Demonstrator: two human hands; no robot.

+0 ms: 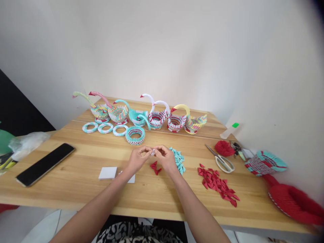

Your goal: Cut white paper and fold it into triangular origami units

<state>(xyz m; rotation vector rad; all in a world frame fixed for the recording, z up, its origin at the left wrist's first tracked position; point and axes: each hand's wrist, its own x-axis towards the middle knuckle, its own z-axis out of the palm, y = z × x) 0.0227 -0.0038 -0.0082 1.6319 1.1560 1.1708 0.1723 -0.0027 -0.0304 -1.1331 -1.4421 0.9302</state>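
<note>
Between the fingertips of my left hand [138, 158] and my right hand [165, 157] is a small white piece of paper [153, 152], pinched from both sides above the table. Its exact fold is too small to make out. A few red folded paper triangles [155, 168] lie just below my hands. Beside my right hand is a pile of turquoise folded paper pieces [179, 160], partly covered by it. Near my left forearm sit a stack of white paper slips [108, 172] and a second white stack [131, 179], half hidden by the arm.
Several folded-paper swans [157, 118] line the back of the wooden table [86, 189]. Paper rings [90, 127] and a turquoise round base [135, 135] stand before them. Scissors [224, 163], red triangles [217, 184] and a red paper swan [295, 200] are right; a phone [45, 164] is left.
</note>
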